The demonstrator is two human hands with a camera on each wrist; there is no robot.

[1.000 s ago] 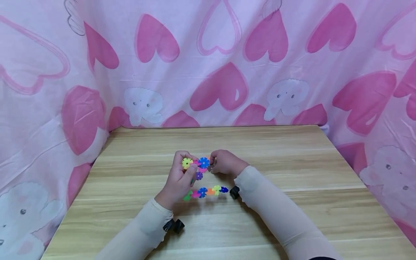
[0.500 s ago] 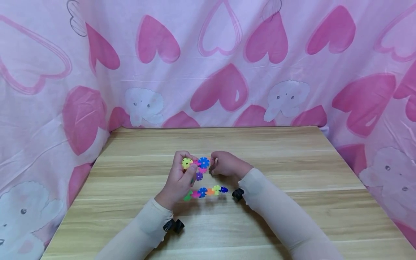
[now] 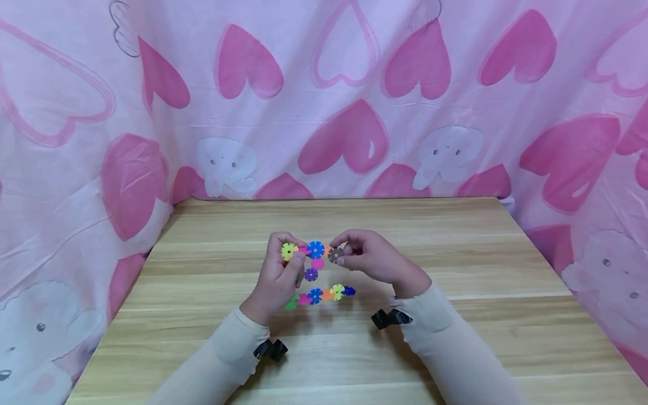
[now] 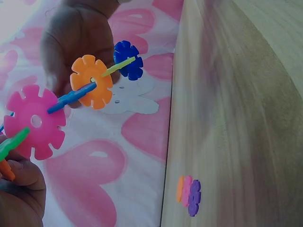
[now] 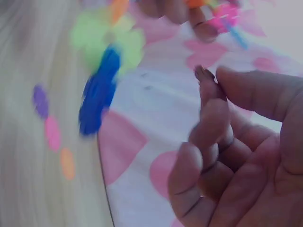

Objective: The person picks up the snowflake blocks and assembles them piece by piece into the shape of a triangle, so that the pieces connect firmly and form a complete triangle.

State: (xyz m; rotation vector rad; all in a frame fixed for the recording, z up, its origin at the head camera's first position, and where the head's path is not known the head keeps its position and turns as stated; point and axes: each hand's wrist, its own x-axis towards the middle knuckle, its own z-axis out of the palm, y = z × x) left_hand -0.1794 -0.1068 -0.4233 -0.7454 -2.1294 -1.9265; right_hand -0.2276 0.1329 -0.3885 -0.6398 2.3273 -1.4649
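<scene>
My left hand [image 3: 273, 278] grips a structure of plastic snowflake discs between thumb and fingers. Its upper row shows a yellow disc [image 3: 289, 251], a pink one and a blue disc [image 3: 316, 250]. A lower chain extends rightward from a green disc [image 3: 291, 302] to a dark blue disc [image 4: 128, 60], with pink, blue, orange and yellow between. My right hand [image 3: 379, 259] pinches a brown snowflake disc [image 3: 336, 255] between thumb and index finger. In the right wrist view this brown disc [image 5: 204, 74] is edge-on and apart from the chain. The left fingers hide some joints.
On the wooden table [image 3: 455, 247], loose purple [image 3: 311, 274], pink [image 3: 317, 264] and orange [image 3: 326, 251] discs lie in a row beyond the lower chain. A pink heart-patterned cloth [image 3: 344, 140] hangs behind the table and along both sides.
My right wrist has swung right and toward me, and the brown disc, mostly hidden before, now faces the head camera. The left hand and its structure have hardly moved.
</scene>
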